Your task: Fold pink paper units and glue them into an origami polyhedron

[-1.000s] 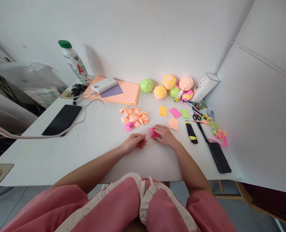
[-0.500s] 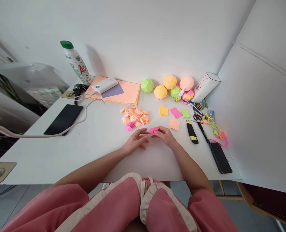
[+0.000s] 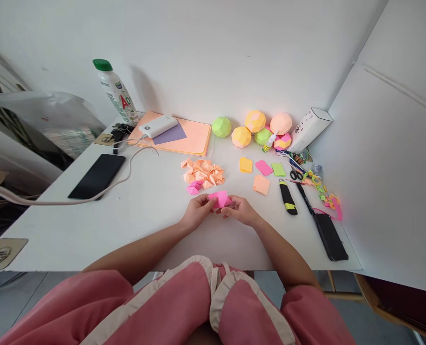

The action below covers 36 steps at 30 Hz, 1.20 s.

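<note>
A pink piece of paper (image 3: 220, 198), partly folded, is held up between my two hands over the white table. My left hand (image 3: 199, 211) pinches its left side between thumb and fingers. On the right side, my right hand (image 3: 242, 210) grips the paper with its fingertips. Just beyond my hands lies a pile of folded peach paper pieces (image 3: 204, 172), with folded pink pieces (image 3: 194, 187) at its near edge. Small stacks of orange (image 3: 246, 165), pink (image 3: 263, 167), green (image 3: 278, 169) and peach (image 3: 261, 185) paper lie to the right of the pile.
Several paper balls (image 3: 241, 137) line the wall, beside a glue bottle (image 3: 269, 142). A cutter (image 3: 288, 197), scissors (image 3: 296, 175) and black pouch (image 3: 330, 237) lie right. At left are a phone (image 3: 97, 176), power bank (image 3: 158, 126), cable and bottle (image 3: 118, 96).
The pink paper has been opened out and looks larger. My left hand has closed on its left side, while my right hand has moved slightly down and left. The view has shifted a little.
</note>
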### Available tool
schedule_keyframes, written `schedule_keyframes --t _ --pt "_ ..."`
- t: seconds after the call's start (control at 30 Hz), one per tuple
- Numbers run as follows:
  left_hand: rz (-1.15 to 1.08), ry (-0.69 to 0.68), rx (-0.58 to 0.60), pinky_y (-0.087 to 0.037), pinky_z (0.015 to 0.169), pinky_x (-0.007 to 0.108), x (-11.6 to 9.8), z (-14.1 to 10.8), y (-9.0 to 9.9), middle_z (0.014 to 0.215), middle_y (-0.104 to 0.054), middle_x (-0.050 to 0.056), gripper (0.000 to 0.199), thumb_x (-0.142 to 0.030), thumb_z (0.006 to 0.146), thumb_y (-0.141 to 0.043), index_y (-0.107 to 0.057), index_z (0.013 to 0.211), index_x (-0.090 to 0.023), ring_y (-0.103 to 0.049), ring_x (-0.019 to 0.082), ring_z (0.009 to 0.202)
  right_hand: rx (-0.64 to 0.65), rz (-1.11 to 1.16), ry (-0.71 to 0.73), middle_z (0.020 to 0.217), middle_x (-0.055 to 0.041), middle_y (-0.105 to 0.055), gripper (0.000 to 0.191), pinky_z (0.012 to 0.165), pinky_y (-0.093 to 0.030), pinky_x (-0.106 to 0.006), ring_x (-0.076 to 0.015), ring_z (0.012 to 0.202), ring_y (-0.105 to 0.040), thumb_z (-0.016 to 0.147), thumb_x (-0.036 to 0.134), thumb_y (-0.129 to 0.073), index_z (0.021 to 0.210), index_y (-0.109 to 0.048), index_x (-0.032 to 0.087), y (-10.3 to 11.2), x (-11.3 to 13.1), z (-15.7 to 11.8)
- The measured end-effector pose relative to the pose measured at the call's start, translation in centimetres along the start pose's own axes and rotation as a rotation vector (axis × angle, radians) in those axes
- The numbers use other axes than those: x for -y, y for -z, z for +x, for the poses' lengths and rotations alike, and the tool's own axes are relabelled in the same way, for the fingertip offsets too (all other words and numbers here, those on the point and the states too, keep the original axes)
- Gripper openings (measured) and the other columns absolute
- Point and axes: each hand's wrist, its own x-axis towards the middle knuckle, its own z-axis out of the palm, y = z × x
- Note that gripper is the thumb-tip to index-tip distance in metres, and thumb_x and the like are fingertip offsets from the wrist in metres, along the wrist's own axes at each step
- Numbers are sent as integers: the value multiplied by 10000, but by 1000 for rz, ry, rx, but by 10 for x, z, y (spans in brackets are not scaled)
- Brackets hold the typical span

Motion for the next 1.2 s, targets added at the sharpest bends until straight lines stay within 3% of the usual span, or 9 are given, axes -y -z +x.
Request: schedule_keyframes --t 0.13,0.27,0.4,0.53,0.67,0.77,0.93,1.1,1.2 --pt "-18 -6 -25 -452 555 263 -3 0 2 604 -627 21 398 -531 719 -632 -504 633 -164 -548 115 523 -236 -144 1 782 -73 -697 266 606 -520 -270 -162 710 -666 775 398 -606 746 -657 139 -5 0 -1" --pt "-22 -26 0 -437 520 253 -4 0 2 554 -612 10 393 -532 735 -619 -498 659 -166 -529 108 484 -317 -183 14 717 -42 -669 242 596 -510 -254 -144 678 -650 784 344 -561 643 -616 155 -3 2 -1" --pt "-9 -19 27 -432 509 250 -2 0 3 509 -575 -8 395 -531 732 -623 -484 640 -173 -520 106 469 -298 -112 43 694 5 -622 228 529 -493 -242 -158 680 -665 761 378 -610 722 -494 186 -3 2 -1" --pt "-3 -21 76 -430 512 247 -3 0 3 504 -554 -20 379 -520 731 -633 -510 654 -169 -502 96 470 -270 -33 79 632 57 -597 344 516 -493 -247 -148 602 -661 712 348 -686 789 -377 218 -6 1 0" --pt "-94 -20 223 -479 571 283 -5 -1 2 659 -614 19 372 -511 722 -645 -596 820 -156 -569 133 589 -285 -11 93 623 50 -620 290 543 -507 -270 -137 578 -648 758 333 -635 886 -404 211 -11 3 0" --pt "-99 -20 291 -486 610 291 -4 -1 0 752 -635 47 367 -502 735 -636 -608 822 -146 -579 143 653 -257 -17 84 629 34 -629 261 564 -509 -275 -132 590 -637 784 302 -598 967 -449 192 -12 4 -1" --pt "-114 9 171 -473 596 289 -2 0 0 681 -638 40 354 -480 708 -671 -553 755 -150 -581 144 622 -208 -117 92 731 -10 -658 314 603 -516 -283 -148 689 -649 803 271 -558 1095 -487 180 -8 6 -4" --pt "-123 -29 82 -465 612 280 -5 0 2 689 -647 29 333 -448 670 -714 -551 719 -162 -594 139 639 -155 -159 60 569 42 -603 387 603 -511 -287 -127 559 -612 827 275 -526 1196 -457 179 -4 7 -6" --pt "-110 -59 110 -480 671 298 -7 -1 2 742 -658 30 318 -444 681 -706 -572 756 -167 -609 149 690 -127 -83 63 563 36 -615 410 563 -493 -268 -137 549 -622 834 312 -529 1204 -431 164 -6 5 -4"
